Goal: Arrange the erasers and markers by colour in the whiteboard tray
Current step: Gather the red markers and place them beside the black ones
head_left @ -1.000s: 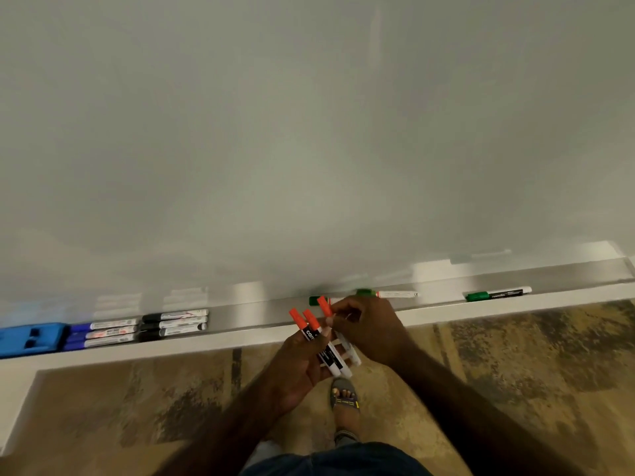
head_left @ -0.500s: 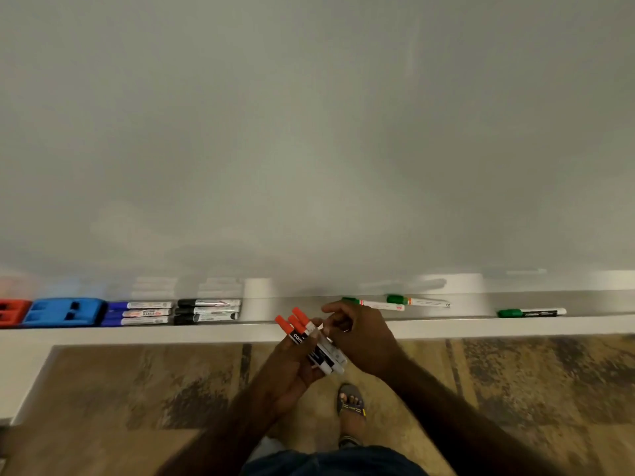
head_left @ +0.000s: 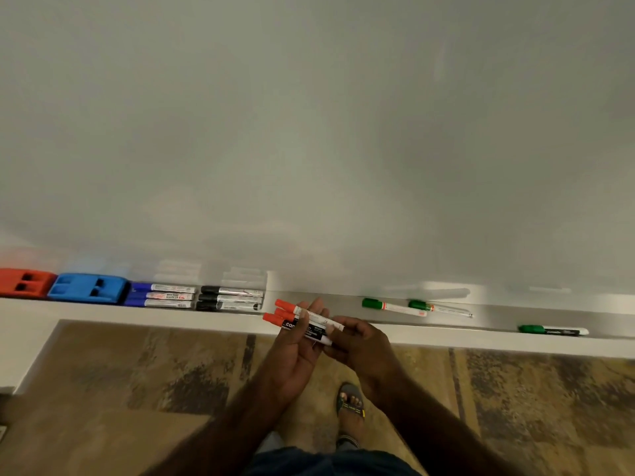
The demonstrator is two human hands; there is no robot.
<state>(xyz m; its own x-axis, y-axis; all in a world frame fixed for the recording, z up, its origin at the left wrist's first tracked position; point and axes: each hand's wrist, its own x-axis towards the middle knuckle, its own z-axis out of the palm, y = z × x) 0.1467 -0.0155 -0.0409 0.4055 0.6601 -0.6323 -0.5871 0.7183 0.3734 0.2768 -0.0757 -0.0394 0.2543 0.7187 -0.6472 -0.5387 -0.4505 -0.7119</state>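
Three red-capped markers (head_left: 292, 316) lie bunched across my left hand (head_left: 297, 352), caps pointing left, just over the front edge of the whiteboard tray (head_left: 330, 302). My right hand (head_left: 364, 348) grips their white tail ends from the right. In the tray from the left sit a red eraser (head_left: 24, 283), a blue eraser (head_left: 87, 288), three blue markers (head_left: 161, 296) and three black markers (head_left: 230, 298). Right of my hands lie two green markers (head_left: 393, 306) (head_left: 439, 308), and a third green marker (head_left: 553, 330) farther right.
The whiteboard (head_left: 309, 132) fills the upper view. A white ledge (head_left: 137, 316) runs below the tray. Below is patterned brown floor (head_left: 137, 372) with my sandalled foot (head_left: 350, 405) under my hands.
Both hands have carried the red markers leftwards along the tray, closer to the black markers. The view has swung left, bringing the red eraser in. The markers are now bunched tighter.
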